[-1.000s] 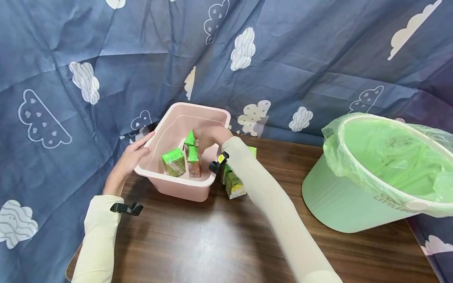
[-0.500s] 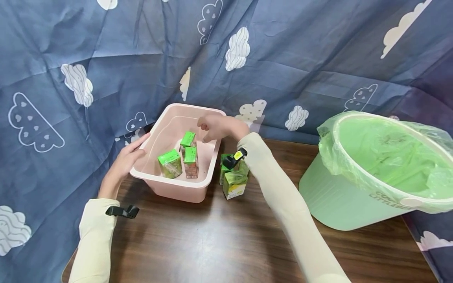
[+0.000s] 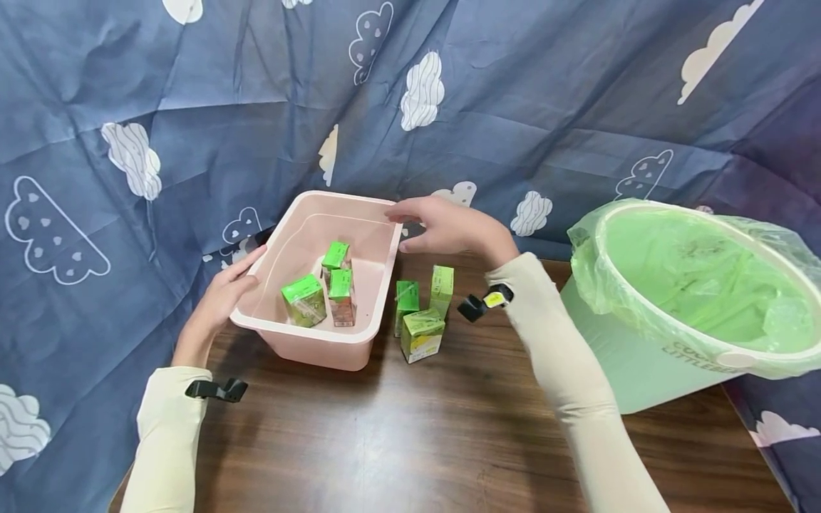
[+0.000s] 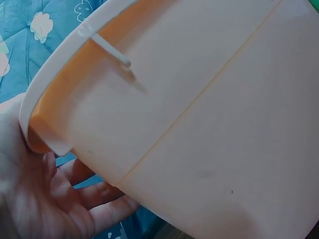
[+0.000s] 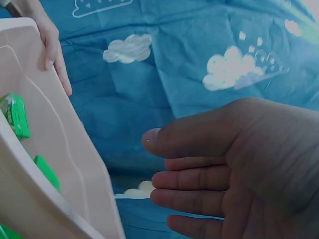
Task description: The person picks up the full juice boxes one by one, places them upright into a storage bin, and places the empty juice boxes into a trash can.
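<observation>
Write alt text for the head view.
Right hand hovers open beside a pink bin holding three green cartons; left hand holds its other rim. Three more cartons stand on the table.

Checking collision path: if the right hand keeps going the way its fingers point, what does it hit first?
Likely the far right corner of the pink bin's rim. The right hand is open and empty, fingertips pointing left, just short of the rim; depth is unclear.

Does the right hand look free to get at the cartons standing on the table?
Probably yes. The right hand is open and holds nothing, hovering just behind the three cartons beside the pink bin; nothing covers them.
</observation>
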The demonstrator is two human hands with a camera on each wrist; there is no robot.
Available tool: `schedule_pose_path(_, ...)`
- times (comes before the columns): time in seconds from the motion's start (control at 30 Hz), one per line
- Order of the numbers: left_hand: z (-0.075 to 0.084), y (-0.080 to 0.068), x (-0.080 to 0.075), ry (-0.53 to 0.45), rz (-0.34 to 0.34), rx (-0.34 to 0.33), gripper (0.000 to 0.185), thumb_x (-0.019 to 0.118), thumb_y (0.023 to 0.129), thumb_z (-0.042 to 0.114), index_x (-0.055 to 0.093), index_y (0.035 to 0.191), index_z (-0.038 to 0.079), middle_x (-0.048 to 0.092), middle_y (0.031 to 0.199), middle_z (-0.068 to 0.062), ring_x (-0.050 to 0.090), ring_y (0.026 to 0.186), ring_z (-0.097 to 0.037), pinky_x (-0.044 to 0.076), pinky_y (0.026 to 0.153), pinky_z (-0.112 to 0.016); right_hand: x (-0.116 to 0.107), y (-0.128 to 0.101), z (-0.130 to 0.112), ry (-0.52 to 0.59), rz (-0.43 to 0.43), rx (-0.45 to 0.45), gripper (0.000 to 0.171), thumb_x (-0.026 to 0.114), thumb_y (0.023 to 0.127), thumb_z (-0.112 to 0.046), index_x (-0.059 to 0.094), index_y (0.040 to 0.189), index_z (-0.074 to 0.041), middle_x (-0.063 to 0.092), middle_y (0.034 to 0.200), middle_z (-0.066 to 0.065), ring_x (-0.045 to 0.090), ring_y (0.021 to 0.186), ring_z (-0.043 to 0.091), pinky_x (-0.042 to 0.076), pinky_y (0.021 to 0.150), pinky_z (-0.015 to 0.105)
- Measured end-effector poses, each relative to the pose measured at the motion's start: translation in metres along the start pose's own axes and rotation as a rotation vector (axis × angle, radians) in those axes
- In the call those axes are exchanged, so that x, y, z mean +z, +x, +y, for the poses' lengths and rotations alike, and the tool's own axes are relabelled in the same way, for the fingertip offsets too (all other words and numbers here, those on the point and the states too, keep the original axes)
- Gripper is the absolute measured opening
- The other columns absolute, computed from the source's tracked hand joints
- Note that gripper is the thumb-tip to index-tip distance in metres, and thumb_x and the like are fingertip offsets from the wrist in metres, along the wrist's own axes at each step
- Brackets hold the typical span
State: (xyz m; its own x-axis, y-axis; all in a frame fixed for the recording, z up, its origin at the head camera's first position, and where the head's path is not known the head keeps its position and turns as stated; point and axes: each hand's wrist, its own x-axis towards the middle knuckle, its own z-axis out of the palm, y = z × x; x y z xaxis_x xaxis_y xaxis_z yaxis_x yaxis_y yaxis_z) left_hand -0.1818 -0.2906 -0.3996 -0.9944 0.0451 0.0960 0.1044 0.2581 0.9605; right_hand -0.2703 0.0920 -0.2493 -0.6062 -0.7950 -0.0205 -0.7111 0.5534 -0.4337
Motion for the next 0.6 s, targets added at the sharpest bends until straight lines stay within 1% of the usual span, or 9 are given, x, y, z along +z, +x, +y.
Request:
schedule_pose_path(0.13, -0.001, 0.000, 0.000, -0.022, -0.009, 0.001, 0.057, 0.049, 0.101, 0.002, 0.035, 0.156, 0.005, 0.033, 0.158, -0.024, 0.051, 0.115, 0.001, 0.044, 0.089, -0.011, -0.014, -0.034, -0.009, -0.071, 0.052, -0.059, 0.056, 0.068, 0.093, -0.018, 0.054, 0.144, -0.001, 0.057, 0.144, 0.013, 0.052, 0.130, 0.025, 0.040, 0.110, 0.042)
schedule_pose_path(0.27, 0.001, -0.001, -0.002, -0.002, -0.006, -0.020, 0.057, 0.048, 0.101, 0.005, 0.035, 0.157, 0.008, 0.033, 0.159, -0.022, 0.051, 0.114, 0.000, 0.046, 0.087, -0.011, -0.031, -0.070, -0.013, -0.127, 0.094, -0.074, 0.052, 0.070, 0.094, -0.017, 0.057, 0.142, -0.002, 0.059, 0.142, 0.012, 0.053, 0.131, 0.027, 0.039, 0.111, 0.046)
schedule_pose_path(0.33, 0.003, -0.002, -0.003, 0.015, -0.001, -0.032, 0.058, 0.048, 0.101, 0.006, 0.035, 0.157, 0.009, 0.033, 0.160, -0.020, 0.051, 0.115, 0.000, 0.046, 0.086, -0.011, -0.039, -0.086, -0.012, -0.168, 0.106, -0.057, 0.052, 0.071, 0.094, -0.017, 0.057, 0.142, -0.003, 0.059, 0.143, 0.012, 0.052, 0.133, 0.029, 0.039, 0.111, 0.048)
schedule_pose_path(0.43, 0.004, -0.002, -0.003, 0.022, -0.001, -0.043, 0.057, 0.048, 0.102, 0.007, 0.035, 0.157, 0.011, 0.032, 0.161, -0.019, 0.050, 0.118, -0.002, 0.045, 0.087, -0.010, -0.051, -0.113, -0.010, -0.230, 0.152, -0.020, 0.053, 0.073, 0.092, -0.015, 0.057, 0.141, -0.002, 0.059, 0.141, 0.015, 0.054, 0.130, 0.033, 0.041, 0.108, 0.051)
schedule_pose_path(0.53, 0.002, -0.002, -0.002, 0.010, -0.010, -0.038, 0.057, 0.047, 0.102, 0.006, 0.034, 0.157, 0.010, 0.031, 0.161, -0.018, 0.049, 0.122, -0.004, 0.044, 0.089, -0.010, -0.062, -0.147, -0.010, -0.288, 0.223, 0.049, 0.055, 0.074, 0.091, -0.014, 0.056, 0.141, 0.000, 0.059, 0.140, 0.017, 0.054, 0.128, 0.036, 0.041, 0.106, 0.053)
schedule_pose_path(0.6, 0.001, -0.003, -0.001, 0.002, -0.011, -0.032, 0.057, 0.047, 0.102, 0.006, 0.034, 0.157, 0.009, 0.031, 0.161, -0.017, 0.048, 0.124, -0.004, 0.043, 0.090, -0.010, -0.069, -0.171, -0.008, -0.309, 0.270, 0.120, 0.058, 0.074, 0.092, -0.018, 0.054, 0.144, -0.002, 0.058, 0.142, 0.018, 0.053, 0.129, 0.038, 0.039, 0.106, 0.054)
